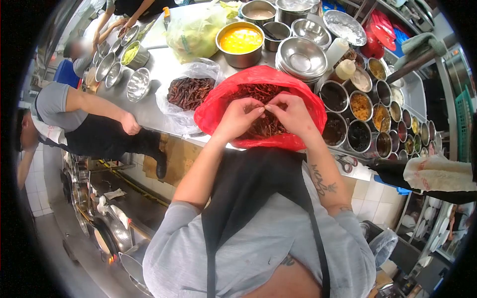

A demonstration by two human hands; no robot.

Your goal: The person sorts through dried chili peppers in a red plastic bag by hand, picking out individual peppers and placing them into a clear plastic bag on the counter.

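Note:
Both hands work over an open red plastic bag (218, 107) filled with dried red chilies (268, 126). The fingertips of my left hand (242, 116) and my right hand (288, 113) meet above the bag's middle. Each thumb and forefinger is pinched together, apparently on one small dried chili, mostly hidden by the fingers. Left of the red bag, touching its side, stands a clear plastic bag (161, 102) holding darker dried chilies (191, 93).
Behind the bags are a pot of yellow liquid (241, 40), stacked steel bowls (302, 57) and a bag of greens (196, 32). Several seasoning containers (360, 107) line the right. A co-worker's arm (102, 107) is at the left, near a steel bowl (138, 84). Scissors (346, 163) lie at the counter edge.

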